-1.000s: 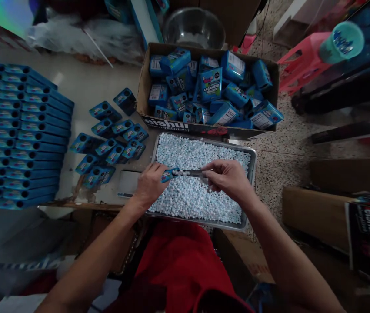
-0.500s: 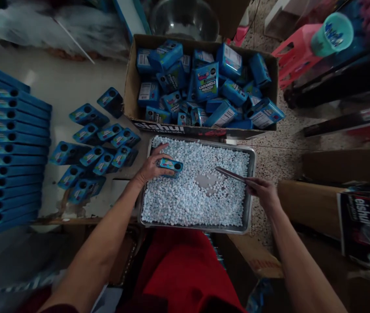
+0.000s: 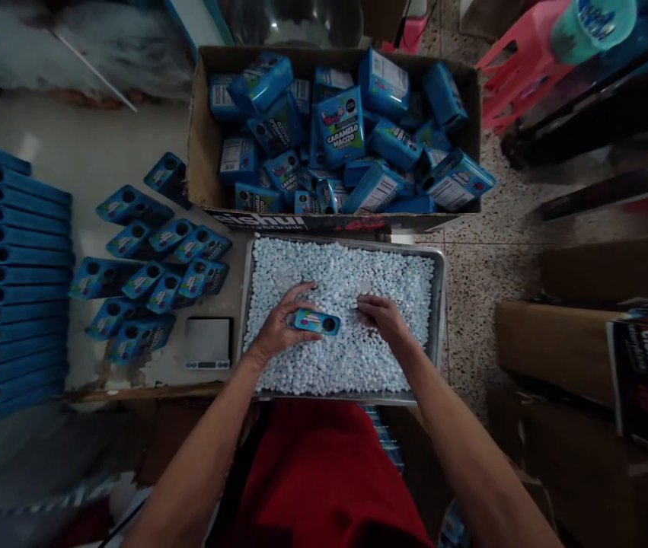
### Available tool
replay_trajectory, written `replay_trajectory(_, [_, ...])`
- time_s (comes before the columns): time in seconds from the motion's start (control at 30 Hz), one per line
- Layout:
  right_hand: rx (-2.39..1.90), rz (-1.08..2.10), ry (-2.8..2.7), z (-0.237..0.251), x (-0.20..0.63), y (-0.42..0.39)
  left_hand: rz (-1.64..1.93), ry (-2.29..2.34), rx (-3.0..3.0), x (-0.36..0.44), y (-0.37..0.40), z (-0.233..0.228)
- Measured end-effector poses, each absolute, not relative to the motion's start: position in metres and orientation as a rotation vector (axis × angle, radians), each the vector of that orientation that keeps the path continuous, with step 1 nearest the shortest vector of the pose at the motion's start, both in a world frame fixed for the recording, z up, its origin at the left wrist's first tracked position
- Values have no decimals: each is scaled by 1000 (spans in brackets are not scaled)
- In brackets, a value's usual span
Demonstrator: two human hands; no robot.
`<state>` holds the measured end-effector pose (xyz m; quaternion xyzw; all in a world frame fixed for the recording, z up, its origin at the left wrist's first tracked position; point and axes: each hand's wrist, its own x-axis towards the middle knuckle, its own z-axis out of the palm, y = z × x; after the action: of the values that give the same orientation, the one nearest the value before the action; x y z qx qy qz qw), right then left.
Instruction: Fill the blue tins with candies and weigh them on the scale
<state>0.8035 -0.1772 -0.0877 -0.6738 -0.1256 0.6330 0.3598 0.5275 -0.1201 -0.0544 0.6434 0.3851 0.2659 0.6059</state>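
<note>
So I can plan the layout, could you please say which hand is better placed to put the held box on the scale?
Probably the left hand: it holds the blue box and is nearer the scale, left of the tray. The right hand is farther away, among the pale pieces.

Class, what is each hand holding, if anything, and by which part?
Left hand: a blue box, held around the end away from its dark circle. Right hand: cannot be told.

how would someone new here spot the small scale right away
Find the metal tray of pale pellets. Just left of it, on the table, is the small scale. Unlike the neighbouring blue boxes, it shows a flat grey top and a blue-marked near edge.
</note>
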Motion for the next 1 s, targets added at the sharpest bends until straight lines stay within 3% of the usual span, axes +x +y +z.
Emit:
replay_trajectory(0.2, [-1680, 1654, -308, -39, 846, -196, 785, 1214, 1506, 491, -116, -25])
replay_trajectory(0.53, [-1686, 1758, -591, 42, 836, -157, 800, 1338, 1516, 510, -125, -27])
replay_trajectory(1.0, [-1823, 1408, -1259, 103, 768, -145, 842, 1424, 1512, 508, -144, -45])
